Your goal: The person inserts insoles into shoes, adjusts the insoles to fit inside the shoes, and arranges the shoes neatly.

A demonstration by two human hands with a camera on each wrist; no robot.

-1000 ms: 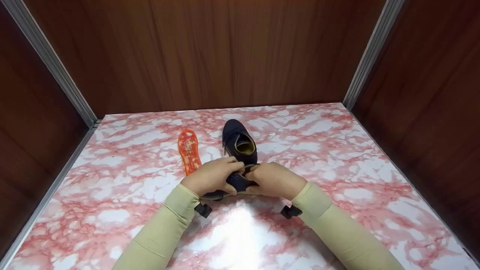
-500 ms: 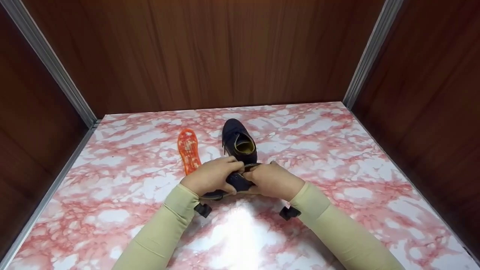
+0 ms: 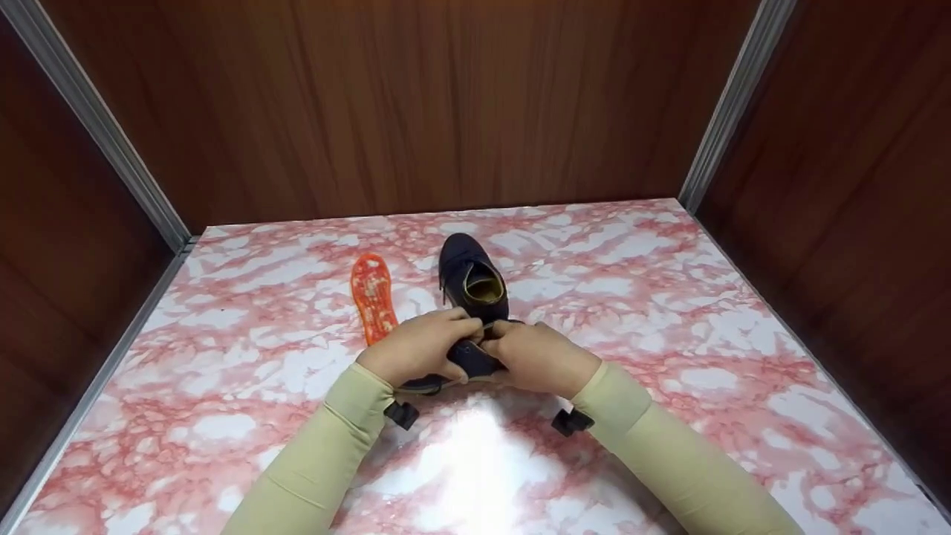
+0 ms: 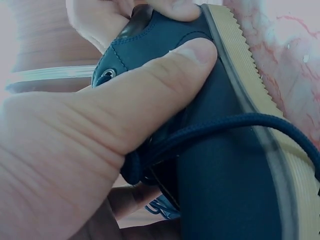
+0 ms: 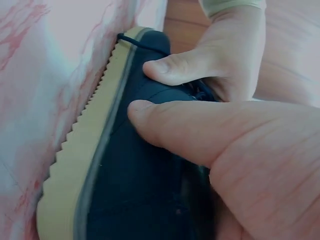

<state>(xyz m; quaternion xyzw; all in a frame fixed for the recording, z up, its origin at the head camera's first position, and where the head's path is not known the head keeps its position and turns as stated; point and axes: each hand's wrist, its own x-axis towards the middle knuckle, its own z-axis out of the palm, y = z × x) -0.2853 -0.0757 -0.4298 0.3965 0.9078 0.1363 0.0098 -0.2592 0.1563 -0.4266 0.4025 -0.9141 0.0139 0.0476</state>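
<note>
A navy lace-up shoe (image 3: 474,360) with a tan serrated sole lies crosswise on the table, toe to the left. My left hand (image 3: 425,343) grips its front part around the laces; the left thumb (image 4: 192,55) presses on the side in the left wrist view. My right hand (image 3: 546,358) holds the shoe at its opening, with the right thumb (image 5: 150,117) flat on the outer side near the left one. Both hands largely cover the opening. Just beyond stands a second navy shoe (image 3: 461,256), upright, toe pointing away, its lining yellowish.
To the left of the shoes lies an orange see-through insole (image 3: 375,293), its near end hidden behind my left hand. Red-and-white marbled table surface (image 3: 706,383) spreads all around. Brown wood-grain panels (image 3: 446,111) with metal corner posts (image 3: 739,104) enclose the back and sides.
My right hand has shifted slightly left along the shoe's opening, covering more of it. The left hand, the second shoe and the insole have stayed in place.
</note>
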